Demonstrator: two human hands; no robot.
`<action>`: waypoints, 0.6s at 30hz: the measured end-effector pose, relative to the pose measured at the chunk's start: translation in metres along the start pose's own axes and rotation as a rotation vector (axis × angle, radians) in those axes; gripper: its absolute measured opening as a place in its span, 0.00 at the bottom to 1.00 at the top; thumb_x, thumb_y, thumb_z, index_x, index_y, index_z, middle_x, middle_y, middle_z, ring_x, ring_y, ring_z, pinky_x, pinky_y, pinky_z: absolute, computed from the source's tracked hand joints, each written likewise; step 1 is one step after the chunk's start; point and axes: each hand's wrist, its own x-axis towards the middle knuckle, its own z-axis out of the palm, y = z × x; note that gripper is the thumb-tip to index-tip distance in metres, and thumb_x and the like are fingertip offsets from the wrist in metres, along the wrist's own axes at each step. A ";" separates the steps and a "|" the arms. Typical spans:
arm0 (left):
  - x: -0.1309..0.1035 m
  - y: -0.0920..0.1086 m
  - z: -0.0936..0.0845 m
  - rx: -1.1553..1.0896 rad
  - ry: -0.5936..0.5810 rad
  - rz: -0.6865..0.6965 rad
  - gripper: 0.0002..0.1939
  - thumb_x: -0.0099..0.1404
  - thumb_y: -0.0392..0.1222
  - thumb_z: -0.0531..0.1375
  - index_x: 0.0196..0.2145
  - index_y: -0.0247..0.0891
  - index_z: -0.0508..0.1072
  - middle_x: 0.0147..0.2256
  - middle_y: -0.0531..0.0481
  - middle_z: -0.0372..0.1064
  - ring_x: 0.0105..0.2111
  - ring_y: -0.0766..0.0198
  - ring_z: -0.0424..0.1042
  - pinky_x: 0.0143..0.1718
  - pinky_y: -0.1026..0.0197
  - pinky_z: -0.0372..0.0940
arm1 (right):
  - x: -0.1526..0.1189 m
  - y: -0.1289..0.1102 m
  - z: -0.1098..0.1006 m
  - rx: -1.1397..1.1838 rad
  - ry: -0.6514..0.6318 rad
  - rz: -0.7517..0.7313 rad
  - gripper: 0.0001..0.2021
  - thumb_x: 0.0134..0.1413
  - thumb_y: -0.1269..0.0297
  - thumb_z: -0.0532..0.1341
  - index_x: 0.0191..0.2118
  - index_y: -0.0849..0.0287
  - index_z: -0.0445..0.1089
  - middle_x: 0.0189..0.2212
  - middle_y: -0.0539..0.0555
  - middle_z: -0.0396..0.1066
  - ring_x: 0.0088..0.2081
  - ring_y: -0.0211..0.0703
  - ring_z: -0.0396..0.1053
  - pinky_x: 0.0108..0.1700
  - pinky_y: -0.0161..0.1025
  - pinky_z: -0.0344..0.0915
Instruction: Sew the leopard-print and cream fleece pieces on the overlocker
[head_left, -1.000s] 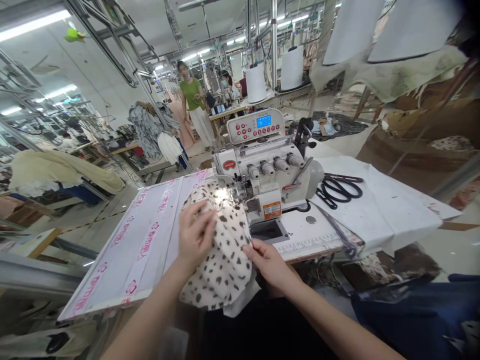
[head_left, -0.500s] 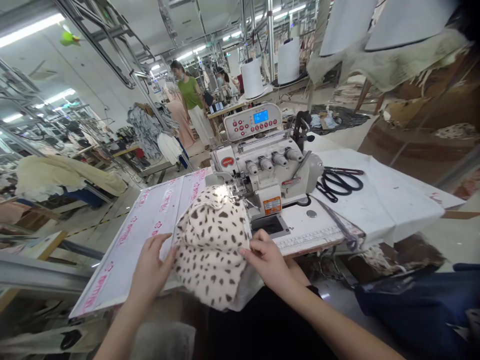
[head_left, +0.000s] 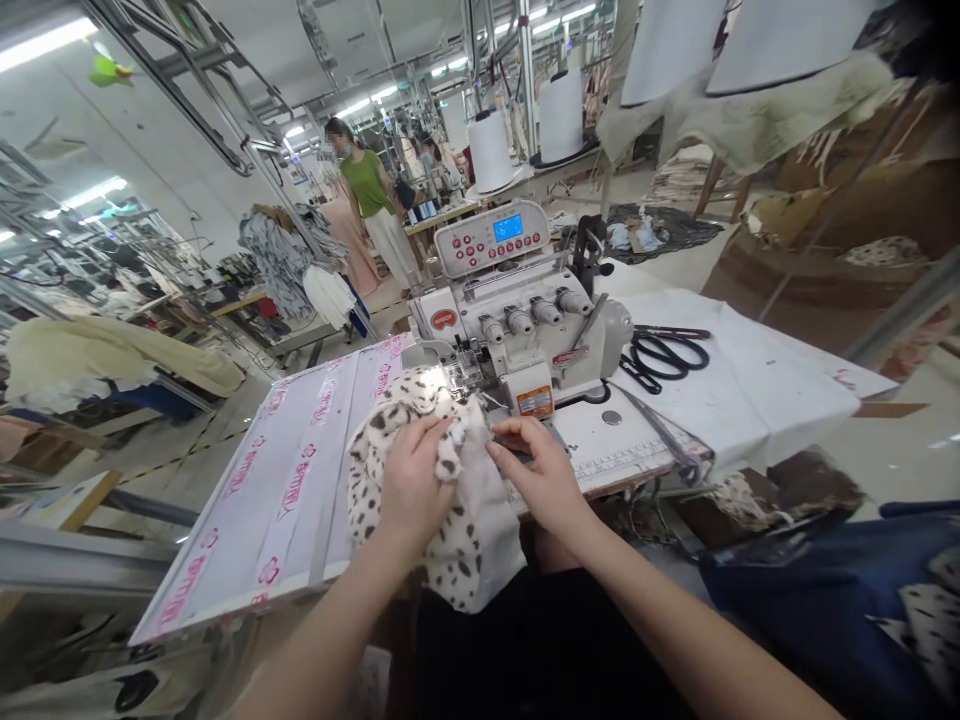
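A cream fabric piece with dark spots (head_left: 457, 560) lies bunched at the front of an overlock sewing machine (head_left: 517, 320). Its far end reaches under the machine's presser foot area, and a plain white underside shows on the right. My left hand (head_left: 420, 480) is on top of the cloth, its fingers closed on a gathered fold. At the cloth's right edge is my right hand (head_left: 540, 470), thumb and fingers pinched together near the fabric. Whatever lies between those fingertips is too small to make out.
Black-handled scissors (head_left: 664, 355) lie right of the machine on a white-covered table (head_left: 765, 390). A printed white sheet (head_left: 300, 470) covers the left table. Thread cones (head_left: 489, 150) stand behind. A person in a green top (head_left: 366, 185) stands farther back.
My left hand has moved right, from the cloth's left side onto its middle, gathering a fold. My right hand has moved slightly up. The white underside is turned into view.
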 end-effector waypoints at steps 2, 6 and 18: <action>0.006 0.000 -0.010 -0.019 -0.042 -0.028 0.13 0.56 0.32 0.53 0.41 0.34 0.67 0.40 0.45 0.63 0.41 0.59 0.63 0.43 0.57 0.62 | 0.004 0.012 0.002 0.095 -0.068 0.139 0.13 0.47 0.59 0.61 0.38 0.59 0.65 0.37 0.54 0.67 0.40 0.45 0.64 0.42 0.40 0.61; 0.017 0.008 -0.020 -0.004 -0.132 0.058 0.10 0.55 0.30 0.53 0.36 0.32 0.69 0.35 0.46 0.63 0.36 0.62 0.64 0.35 0.60 0.63 | 0.000 0.020 0.011 0.295 -0.287 0.282 0.12 0.43 0.59 0.62 0.34 0.61 0.68 0.29 0.51 0.69 0.32 0.44 0.65 0.35 0.38 0.61; 0.011 0.005 0.003 0.183 -0.032 0.472 0.15 0.55 0.28 0.50 0.41 0.28 0.66 0.31 0.43 0.64 0.31 0.59 0.60 0.28 0.57 0.60 | -0.008 0.030 0.012 0.237 -0.270 0.190 0.06 0.48 0.67 0.55 0.25 0.61 0.67 0.22 0.48 0.63 0.27 0.38 0.59 0.30 0.33 0.56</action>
